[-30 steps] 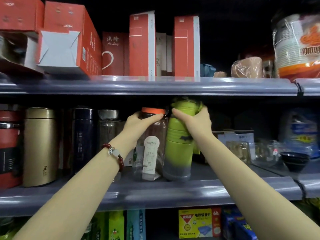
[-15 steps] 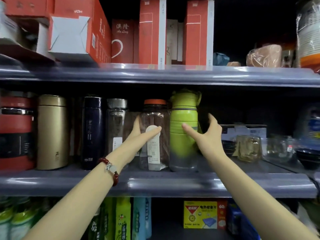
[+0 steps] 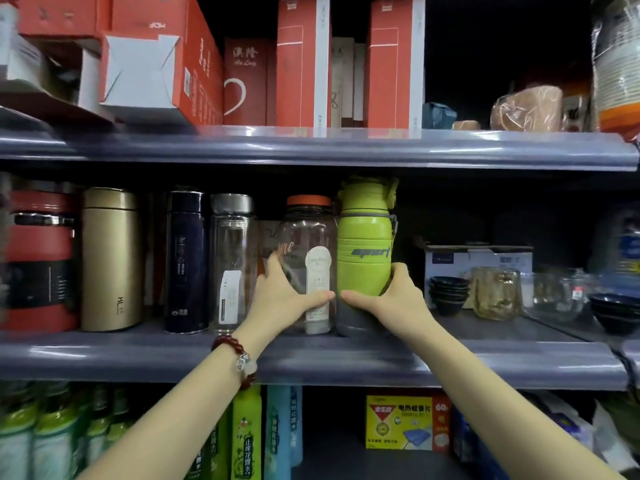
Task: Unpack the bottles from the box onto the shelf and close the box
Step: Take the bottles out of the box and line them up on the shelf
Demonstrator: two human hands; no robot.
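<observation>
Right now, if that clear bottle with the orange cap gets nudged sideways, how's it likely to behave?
The clear bottle looks empty, so probably light and quick to slide on the smooth shelf. It is tall for its base, so a high push could tip it; the left hand holds it low. The green bottle stands close beside it and would likely get knocked.

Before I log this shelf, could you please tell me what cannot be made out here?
Head view only:
- The box: not in frame.
- Base of the clear orange-lidded bottle: hidden by the left hand.
- Lower green sport bottle: partly covered by the right hand.
- Red flask: blurred, cut by the left edge.
</observation>
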